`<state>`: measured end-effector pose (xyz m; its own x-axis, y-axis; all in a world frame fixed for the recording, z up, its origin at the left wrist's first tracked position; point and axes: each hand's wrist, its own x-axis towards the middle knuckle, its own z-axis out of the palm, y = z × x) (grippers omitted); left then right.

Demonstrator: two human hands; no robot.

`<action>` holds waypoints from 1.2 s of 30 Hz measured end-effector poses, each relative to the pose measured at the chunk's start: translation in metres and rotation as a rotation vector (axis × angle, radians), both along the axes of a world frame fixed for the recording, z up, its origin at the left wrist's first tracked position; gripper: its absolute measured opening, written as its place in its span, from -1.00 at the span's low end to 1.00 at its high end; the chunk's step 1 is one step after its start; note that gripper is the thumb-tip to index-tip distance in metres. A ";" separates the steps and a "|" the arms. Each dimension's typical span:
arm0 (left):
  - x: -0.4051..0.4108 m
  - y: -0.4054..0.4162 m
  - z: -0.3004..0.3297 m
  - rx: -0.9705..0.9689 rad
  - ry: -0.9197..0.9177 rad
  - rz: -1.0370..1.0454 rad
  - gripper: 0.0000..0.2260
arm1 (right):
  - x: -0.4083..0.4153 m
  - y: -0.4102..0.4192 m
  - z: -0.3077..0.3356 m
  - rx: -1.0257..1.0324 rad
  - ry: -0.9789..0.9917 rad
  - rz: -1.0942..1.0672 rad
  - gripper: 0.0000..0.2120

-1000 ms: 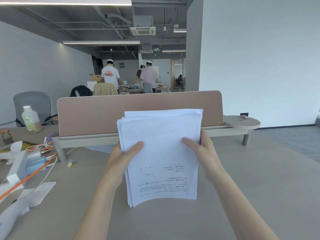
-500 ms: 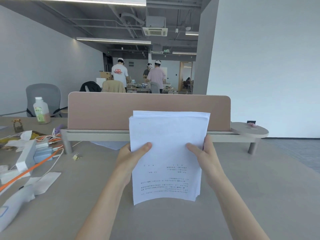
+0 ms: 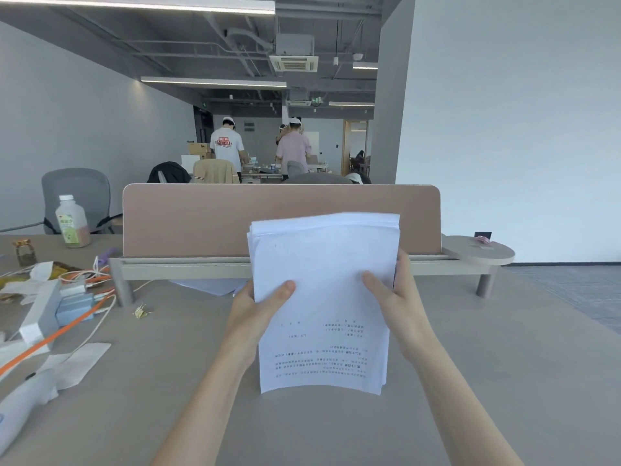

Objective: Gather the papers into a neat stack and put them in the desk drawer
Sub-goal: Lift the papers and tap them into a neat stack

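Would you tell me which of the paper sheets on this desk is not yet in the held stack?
The loose white sheet lying flat beneath the beige divider shelf, beyond the left hand.

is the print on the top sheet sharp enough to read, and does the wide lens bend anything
Head view: the print on the paper stack shows as dark smudged rows, too soft to read; the left hand and right hand gripping its sides look fairly sharp. The wide lens bows the ceiling light strip and the desk divider top edge.
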<state>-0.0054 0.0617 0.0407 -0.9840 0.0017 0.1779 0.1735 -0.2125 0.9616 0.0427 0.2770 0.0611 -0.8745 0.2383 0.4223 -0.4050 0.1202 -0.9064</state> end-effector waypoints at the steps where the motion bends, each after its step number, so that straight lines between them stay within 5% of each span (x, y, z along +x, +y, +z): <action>1: 0.001 0.000 0.000 -0.004 0.000 -0.003 -0.79 | 0.001 0.002 0.001 0.050 0.037 -0.031 -0.42; 6: 0.002 0.003 -0.002 -0.016 0.018 0.002 -0.78 | 0.007 0.010 0.012 0.304 0.158 -0.149 -0.14; 12: 0.002 0.002 -0.002 -0.039 0.031 0.012 -0.82 | 0.014 0.011 0.020 0.516 0.177 -0.227 -0.39; 18: 0.004 0.004 0.002 -0.029 0.082 0.019 -0.87 | 0.009 0.009 0.015 0.209 0.166 -0.124 -0.35; 21: 0.003 0.003 0.000 -0.032 0.084 0.012 -0.86 | 0.001 0.006 0.004 0.001 0.024 -0.044 -0.58; 25: 0.002 -0.002 -0.011 -0.096 0.050 -0.050 -0.82 | -0.002 -0.001 -0.010 -0.073 -0.140 0.013 -0.82; 36: -0.002 0.004 -0.023 -0.077 -0.016 0.009 -0.92 | -0.007 -0.007 -0.022 -0.138 -0.125 0.032 -0.80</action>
